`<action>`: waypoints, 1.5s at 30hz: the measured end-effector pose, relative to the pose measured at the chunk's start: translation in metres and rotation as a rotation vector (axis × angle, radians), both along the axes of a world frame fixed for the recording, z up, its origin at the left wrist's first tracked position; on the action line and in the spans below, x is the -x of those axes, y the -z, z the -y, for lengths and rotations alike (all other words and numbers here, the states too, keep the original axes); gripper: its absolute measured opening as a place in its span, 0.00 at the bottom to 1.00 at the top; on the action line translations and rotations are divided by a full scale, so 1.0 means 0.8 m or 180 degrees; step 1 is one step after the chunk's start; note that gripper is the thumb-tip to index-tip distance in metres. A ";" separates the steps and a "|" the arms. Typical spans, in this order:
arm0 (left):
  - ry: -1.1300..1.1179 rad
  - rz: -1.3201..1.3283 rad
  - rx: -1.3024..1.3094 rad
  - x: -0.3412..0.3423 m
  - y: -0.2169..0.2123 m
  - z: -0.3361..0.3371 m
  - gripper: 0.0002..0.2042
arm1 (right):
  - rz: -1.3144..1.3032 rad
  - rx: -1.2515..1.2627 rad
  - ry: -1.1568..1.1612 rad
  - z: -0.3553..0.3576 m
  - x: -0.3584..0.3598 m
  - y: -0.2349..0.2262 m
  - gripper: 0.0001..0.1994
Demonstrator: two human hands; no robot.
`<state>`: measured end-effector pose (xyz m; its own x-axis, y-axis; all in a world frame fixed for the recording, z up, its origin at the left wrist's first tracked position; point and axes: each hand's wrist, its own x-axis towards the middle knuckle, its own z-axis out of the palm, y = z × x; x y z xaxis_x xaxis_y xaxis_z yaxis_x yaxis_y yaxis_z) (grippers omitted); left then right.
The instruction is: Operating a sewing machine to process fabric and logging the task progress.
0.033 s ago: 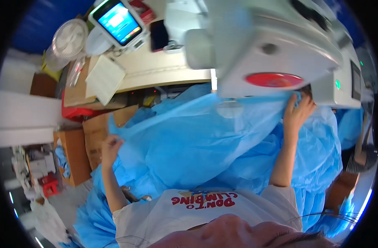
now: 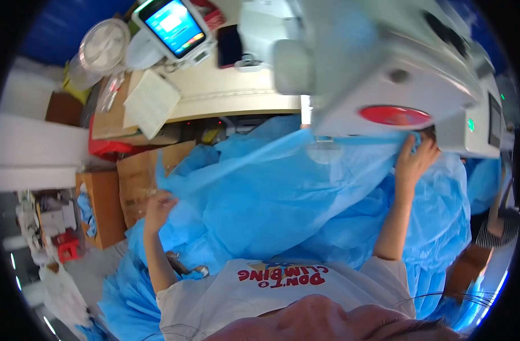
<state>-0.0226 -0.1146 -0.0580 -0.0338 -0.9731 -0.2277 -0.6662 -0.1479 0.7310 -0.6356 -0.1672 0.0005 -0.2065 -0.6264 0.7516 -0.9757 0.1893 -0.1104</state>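
My right grip pinches the blue fabric at its far edge, which uneven pull from my left grip, closure unclear, could skew.

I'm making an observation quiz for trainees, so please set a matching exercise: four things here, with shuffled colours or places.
1. Fabric
2. Fan
3. Stool
4. Right hand

A. Red, far left
B. At an edge of the fabric, near the white machine
C. Light blue
D. Upper left, near the lit screen

Pairs: 1-C; 2-D; 3-A; 4-B.
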 end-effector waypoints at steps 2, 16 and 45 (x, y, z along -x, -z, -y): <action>0.0402 0.0539 -0.0042 -0.002 -0.013 -0.037 0.03 | 0.0102 -0.0102 -0.0251 -0.004 0.002 0.001 0.12; -0.1472 -0.1701 -0.0106 -0.065 -0.038 -0.146 0.06 | 0.1377 -0.1109 -0.1435 -0.004 -0.149 -0.037 0.13; -0.0534 0.0981 0.1522 0.048 -0.051 0.082 0.12 | 0.1413 -0.0848 -0.0794 -0.013 -0.119 -0.060 0.09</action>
<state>-0.0608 -0.1801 -0.0169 0.1273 -0.9565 0.2626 -0.8543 0.0288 0.5189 -0.5405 -0.1566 0.0483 -0.2879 -0.8525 0.4362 -0.8654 0.0366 -0.4998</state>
